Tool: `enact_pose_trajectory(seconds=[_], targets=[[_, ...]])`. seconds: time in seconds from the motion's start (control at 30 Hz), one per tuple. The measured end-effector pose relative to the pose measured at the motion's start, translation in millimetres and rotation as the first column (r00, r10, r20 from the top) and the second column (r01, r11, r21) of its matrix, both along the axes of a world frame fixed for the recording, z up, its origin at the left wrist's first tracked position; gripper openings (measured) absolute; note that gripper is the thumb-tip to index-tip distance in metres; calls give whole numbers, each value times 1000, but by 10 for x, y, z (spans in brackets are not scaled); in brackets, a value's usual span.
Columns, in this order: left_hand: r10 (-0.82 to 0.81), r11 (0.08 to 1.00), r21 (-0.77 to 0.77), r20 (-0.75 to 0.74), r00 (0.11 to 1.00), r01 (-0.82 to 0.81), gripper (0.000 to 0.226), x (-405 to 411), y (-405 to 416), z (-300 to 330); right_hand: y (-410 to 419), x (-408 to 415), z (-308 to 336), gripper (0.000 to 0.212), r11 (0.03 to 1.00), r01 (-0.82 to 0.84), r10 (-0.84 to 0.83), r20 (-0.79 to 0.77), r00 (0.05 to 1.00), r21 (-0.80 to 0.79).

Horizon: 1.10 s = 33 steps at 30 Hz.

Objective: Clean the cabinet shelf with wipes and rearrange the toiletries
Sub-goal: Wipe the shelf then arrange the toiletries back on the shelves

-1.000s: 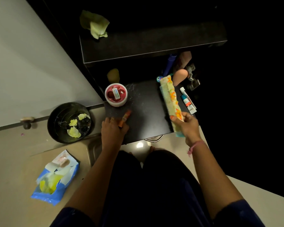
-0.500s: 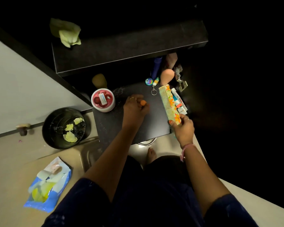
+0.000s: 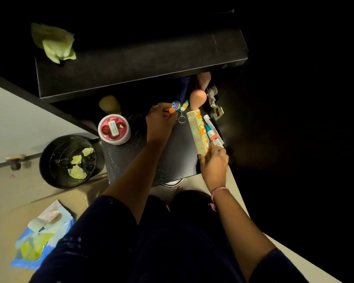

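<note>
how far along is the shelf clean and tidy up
Wiping looks mostly done: used wipes lie in the black bin and one on the upper shelf. Rearranging is in hand: the left hand sets an orange stick by the keychain, the right hand lays the comb beside the tubes. The red jar still stands apart.
</note>
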<state>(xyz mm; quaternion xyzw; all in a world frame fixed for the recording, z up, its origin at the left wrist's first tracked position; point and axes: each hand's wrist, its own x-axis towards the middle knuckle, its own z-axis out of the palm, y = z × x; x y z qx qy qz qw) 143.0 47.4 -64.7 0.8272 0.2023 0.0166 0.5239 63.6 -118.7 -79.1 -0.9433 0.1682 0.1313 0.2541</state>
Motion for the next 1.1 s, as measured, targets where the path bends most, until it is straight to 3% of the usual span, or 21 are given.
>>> enact_pose_trajectory(seconds=[1.1], targets=[[-64, 993, 103, 38, 997, 60, 27, 30, 27, 26, 256, 70, 195, 47, 998, -19, 13, 96, 995, 64]])
